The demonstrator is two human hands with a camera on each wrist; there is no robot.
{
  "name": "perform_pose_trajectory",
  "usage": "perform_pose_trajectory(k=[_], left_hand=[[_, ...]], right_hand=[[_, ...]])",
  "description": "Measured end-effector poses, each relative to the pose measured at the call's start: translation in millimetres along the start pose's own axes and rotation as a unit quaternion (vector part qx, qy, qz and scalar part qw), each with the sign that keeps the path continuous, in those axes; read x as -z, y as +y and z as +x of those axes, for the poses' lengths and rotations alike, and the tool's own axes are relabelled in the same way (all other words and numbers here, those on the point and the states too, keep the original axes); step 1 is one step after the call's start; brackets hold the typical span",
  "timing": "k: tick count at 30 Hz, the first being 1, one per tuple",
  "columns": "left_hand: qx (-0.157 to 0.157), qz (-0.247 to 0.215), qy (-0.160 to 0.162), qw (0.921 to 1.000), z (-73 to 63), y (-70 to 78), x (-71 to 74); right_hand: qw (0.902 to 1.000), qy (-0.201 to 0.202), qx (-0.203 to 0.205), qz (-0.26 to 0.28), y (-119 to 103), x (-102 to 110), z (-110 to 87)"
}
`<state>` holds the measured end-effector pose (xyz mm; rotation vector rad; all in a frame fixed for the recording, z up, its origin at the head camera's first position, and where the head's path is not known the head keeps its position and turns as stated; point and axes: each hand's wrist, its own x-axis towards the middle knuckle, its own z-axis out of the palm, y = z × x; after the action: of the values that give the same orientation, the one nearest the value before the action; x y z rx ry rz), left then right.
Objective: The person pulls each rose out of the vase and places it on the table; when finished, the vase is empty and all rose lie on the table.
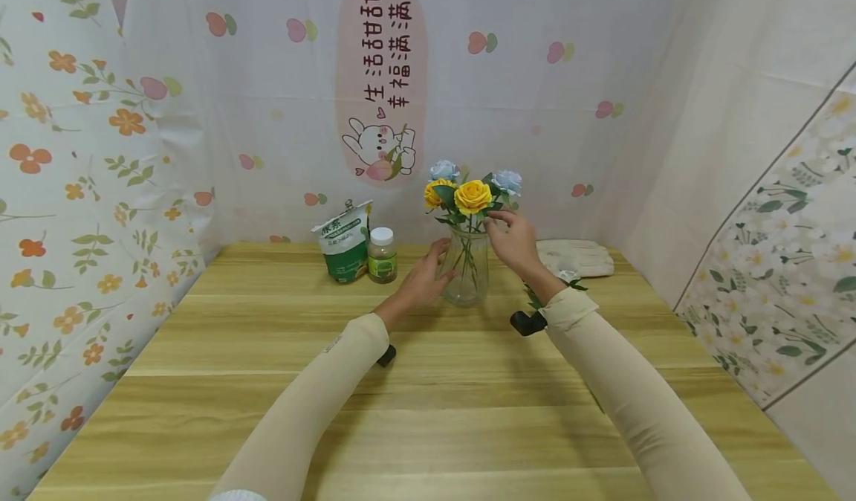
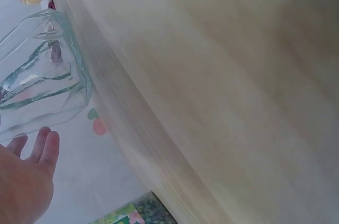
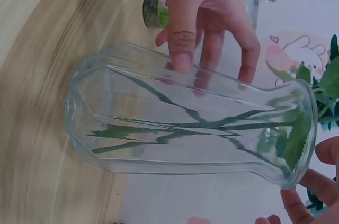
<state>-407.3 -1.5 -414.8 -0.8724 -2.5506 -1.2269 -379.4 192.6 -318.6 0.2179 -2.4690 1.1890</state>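
Note:
A clear glass vase point(image 1: 466, 274) stands upright on the table, with yellow roses point(image 1: 472, 197) and light blue roses point(image 1: 506, 182) in it. Through the glass, green stems point(image 3: 206, 124) cross. My left hand point(image 1: 423, 282) is at the vase's left side, its thumb in front and its loosely extended fingers point(image 2: 48, 152) behind the glass. At the mouth of the vase, my right hand point(image 1: 513, 247) has bent fingers point(image 3: 316, 181) close to the rim and leaves. Whether they pinch a stem I cannot tell.
Left of the vase stand a green-and-white pouch point(image 1: 345, 250) and a white-lidded jar point(image 1: 383, 257). Pale folded fabric point(image 1: 582, 257) lies at the back right. Partly hidden under the right forearm is another pale flower point(image 1: 567, 276) with leaves. A printed curtain point(image 1: 281, 129) hangs behind the table.

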Motion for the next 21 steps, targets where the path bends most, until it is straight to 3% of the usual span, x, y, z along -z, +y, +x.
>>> perform_pose_trajectory(k=[6, 12, 21], left_hand=[[0.007, 0.006, -0.003, 1.0, 0.3, 1.9, 0.2], [-0.007, 0.003, 0.001, 1.0, 0.5, 0.4, 0.8], [-0.005, 0.01, 0.002, 0.9999, 1.6, -1.0, -1.3]], right_hand=[[0.9995, -0.028, -0.015, 0.001, 1.5, -1.9, 6.3], [0.9971, -0.06, -0.046, 0.0, 4.3, -6.4, 11.3], [0.9988, -0.046, -0.017, -0.002, 4.8, -5.8, 9.8]])
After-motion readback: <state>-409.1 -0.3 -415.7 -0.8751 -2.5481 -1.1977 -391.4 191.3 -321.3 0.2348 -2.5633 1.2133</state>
